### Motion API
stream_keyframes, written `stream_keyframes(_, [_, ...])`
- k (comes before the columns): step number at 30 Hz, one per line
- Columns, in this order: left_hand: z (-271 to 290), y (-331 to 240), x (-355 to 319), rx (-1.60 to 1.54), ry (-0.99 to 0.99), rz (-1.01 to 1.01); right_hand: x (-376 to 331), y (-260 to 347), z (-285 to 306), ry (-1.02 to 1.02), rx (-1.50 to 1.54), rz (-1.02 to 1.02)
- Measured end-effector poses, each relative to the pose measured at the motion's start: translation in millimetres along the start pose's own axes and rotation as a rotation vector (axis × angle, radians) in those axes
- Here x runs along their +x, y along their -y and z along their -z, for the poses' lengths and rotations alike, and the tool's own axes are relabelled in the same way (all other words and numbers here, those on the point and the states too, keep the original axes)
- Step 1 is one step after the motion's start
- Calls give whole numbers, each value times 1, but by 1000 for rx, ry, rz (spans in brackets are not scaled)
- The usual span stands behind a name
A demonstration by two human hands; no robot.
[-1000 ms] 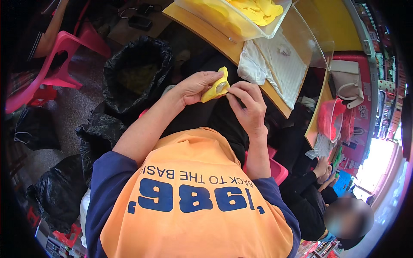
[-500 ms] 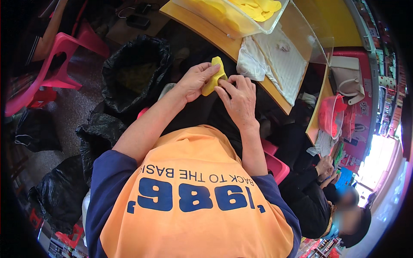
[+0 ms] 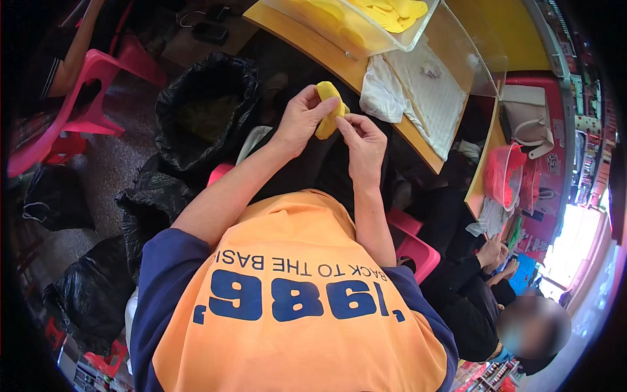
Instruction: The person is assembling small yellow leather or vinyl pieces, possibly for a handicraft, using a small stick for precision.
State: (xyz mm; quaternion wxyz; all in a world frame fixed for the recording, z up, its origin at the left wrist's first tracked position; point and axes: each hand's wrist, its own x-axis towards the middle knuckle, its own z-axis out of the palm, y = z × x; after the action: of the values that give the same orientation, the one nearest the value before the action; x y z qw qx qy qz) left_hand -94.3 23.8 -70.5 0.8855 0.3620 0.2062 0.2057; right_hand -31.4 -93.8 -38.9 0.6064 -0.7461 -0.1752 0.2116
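Note:
A small, soft-looking yellow piece (image 3: pixel 331 108), longish with a folded edge, is held up in front of my body; I cannot make out its exact kind. My left hand (image 3: pixel 303 119) pinches it from the left, thumb on its near face. On its lower right edge, the thumb and fingertips of my right hand (image 3: pixel 363 138) are closed. Similar yellow pieces (image 3: pixel 392 14) lie in a clear plastic bin (image 3: pixel 385 44) beyond my hands.
The bin stands on a wooden table (image 3: pixel 313 46) beside white cloth (image 3: pixel 382 95). At left is an open black plastic bag (image 3: pixel 171 140), with pink chairs (image 3: pixel 91 104) farther off. A person in black (image 3: pixel 467 307) sits at lower right, near a tub of red pieces (image 3: pixel 503 173).
The yellow piece has turned more upright between my hands. My right hand has shifted its fingertips along the edge, and its forearm has drawn slightly left.

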Motion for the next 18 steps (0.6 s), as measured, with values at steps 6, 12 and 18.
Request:
stream_keyframes(6, [-1, -8, -3, 42, 5, 23, -3, 11, -2, 74, 175, -52])
stream_keyframes(12, [1, -6, -1, 73, 44, 61, 4, 11, 7, 97, 257, -277])
stream_keyframes(18, [3, -5, 1, 77, 46, 84, 6, 7, 13, 109, 419, -348])
